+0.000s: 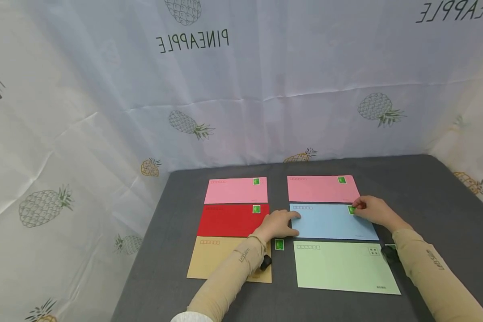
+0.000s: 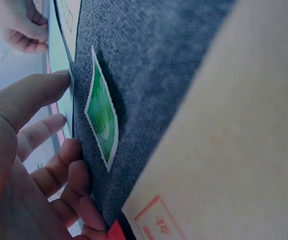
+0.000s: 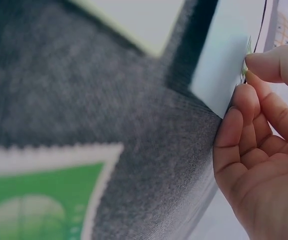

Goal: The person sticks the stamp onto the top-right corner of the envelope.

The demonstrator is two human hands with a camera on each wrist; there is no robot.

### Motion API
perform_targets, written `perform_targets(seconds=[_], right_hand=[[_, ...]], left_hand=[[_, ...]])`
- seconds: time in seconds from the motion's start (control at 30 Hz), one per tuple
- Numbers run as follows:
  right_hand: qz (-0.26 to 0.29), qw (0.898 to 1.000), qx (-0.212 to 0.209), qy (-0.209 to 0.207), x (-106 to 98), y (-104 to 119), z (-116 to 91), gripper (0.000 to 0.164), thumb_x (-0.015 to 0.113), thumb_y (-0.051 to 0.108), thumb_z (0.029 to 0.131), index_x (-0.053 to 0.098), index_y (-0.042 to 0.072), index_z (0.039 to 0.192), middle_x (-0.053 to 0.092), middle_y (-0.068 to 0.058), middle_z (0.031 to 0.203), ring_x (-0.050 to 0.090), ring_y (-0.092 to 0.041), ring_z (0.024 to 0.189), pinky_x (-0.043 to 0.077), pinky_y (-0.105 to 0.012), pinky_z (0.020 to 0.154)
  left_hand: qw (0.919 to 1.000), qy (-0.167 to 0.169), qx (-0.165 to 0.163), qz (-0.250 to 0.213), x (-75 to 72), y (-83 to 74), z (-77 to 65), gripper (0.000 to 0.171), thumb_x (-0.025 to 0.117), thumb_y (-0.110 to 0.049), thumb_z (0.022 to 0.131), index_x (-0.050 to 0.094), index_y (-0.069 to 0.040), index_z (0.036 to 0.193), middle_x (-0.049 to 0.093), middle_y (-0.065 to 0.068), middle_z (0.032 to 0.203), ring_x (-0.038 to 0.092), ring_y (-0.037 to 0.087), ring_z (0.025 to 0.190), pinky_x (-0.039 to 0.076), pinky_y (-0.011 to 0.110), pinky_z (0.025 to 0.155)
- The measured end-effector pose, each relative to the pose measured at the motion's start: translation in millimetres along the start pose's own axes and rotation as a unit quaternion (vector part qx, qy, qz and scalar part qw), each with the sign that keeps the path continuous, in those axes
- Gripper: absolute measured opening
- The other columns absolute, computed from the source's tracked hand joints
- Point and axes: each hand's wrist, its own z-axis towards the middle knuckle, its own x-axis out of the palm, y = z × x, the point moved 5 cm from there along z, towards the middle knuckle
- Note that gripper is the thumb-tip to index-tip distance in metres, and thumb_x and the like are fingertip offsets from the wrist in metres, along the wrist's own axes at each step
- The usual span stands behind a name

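Note:
A light blue envelope (image 1: 330, 226) lies in the middle of the right column. At its upper right corner my right hand (image 1: 377, 212) pinches a green postage stamp (image 1: 351, 209) between thumb and forefinger, low over the paper. In the right wrist view only a thin green sliver of that stamp shows at the fingertips. My left hand (image 1: 277, 223) spreads its thumb and forefinger at the blue envelope's left edge, fingertips on the border. Below that hand, a loose green stamp (image 2: 102, 115) lies on the dark cloth.
Left column: pink (image 1: 229, 191), red (image 1: 225, 223) and tan (image 1: 209, 259) envelopes; pink and red bear stamps. Right column: a stamped pink envelope (image 1: 318, 190) above, a light green one (image 1: 342, 268) below with a printed square. Another loose stamp (image 3: 39, 195) lies by the right forearm.

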Motion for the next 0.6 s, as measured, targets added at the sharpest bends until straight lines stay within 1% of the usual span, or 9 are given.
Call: perform_targets(seconds=[0.23, 0.33, 0.47, 0.53, 0.6], right_hand=[[0.001, 1.000, 0.009, -0.005, -1.1, -3.7, -1.0, 0.025, 0.060, 0.015, 0.083, 0.059, -0.003, 0.100, 0.058, -0.015, 0.089, 0.051, -0.025, 0.082, 0.043, -0.032, 0.067], [0.007, 1.000, 0.010, -0.004, -2.2, -4.2, -1.9, 0.027, 0.060, 0.015, 0.083, 0.058, -0.004, 0.102, 0.057, -0.016, 0.090, 0.051, -0.027, 0.083, 0.043, -0.032, 0.067], [0.012, 1.000, 0.009, -0.010, -4.3, -3.4, -2.9, 0.028, 0.058, 0.017, 0.085, 0.057, -0.004, 0.104, 0.057, -0.016, 0.091, 0.051, -0.027, 0.084, 0.043, -0.030, 0.066], [0.016, 1.000, 0.008, -0.015, -5.1, -2.0, -3.5, 0.029, 0.057, 0.017, 0.086, 0.057, -0.004, 0.105, 0.058, -0.016, 0.092, 0.051, -0.027, 0.085, 0.043, -0.029, 0.067], [0.021, 1.000, 0.004, -0.018, -6.1, -0.2, -4.3, 0.029, 0.056, 0.017, 0.086, 0.056, -0.004, 0.106, 0.057, -0.016, 0.092, 0.051, -0.027, 0.085, 0.042, -0.029, 0.066]], left_hand=[[1.0000, 0.003, -0.001, -0.006, 0.6, 1.1, -0.8, 0.048, 0.068, -0.035, 0.081, 0.056, -0.028, 0.127, 0.062, 0.000, 0.109, 0.054, 0.010, 0.091, 0.046, 0.026, 0.073], [0.9998, 0.003, -0.001, -0.018, 0.4, 2.0, -1.1, 0.047, 0.068, -0.034, 0.081, 0.057, -0.027, 0.127, 0.062, -0.001, 0.100, 0.053, 0.007, 0.083, 0.044, 0.023, 0.069], [0.9991, -0.004, 0.001, -0.042, -0.4, 3.2, -1.4, 0.045, 0.067, -0.032, 0.082, 0.057, -0.025, 0.126, 0.056, -0.003, 0.083, 0.048, 0.004, 0.071, 0.039, 0.019, 0.061], [0.9986, -0.010, 0.002, -0.052, -1.1, 3.5, -1.8, 0.045, 0.067, -0.032, 0.083, 0.057, -0.025, 0.126, 0.053, -0.004, 0.080, 0.047, 0.004, 0.068, 0.037, 0.018, 0.059], [0.9983, -0.016, 0.001, -0.057, -1.3, 4.0, -2.6, 0.044, 0.066, -0.032, 0.083, 0.057, -0.025, 0.125, 0.054, -0.004, 0.079, 0.047, 0.004, 0.068, 0.037, 0.018, 0.059]])
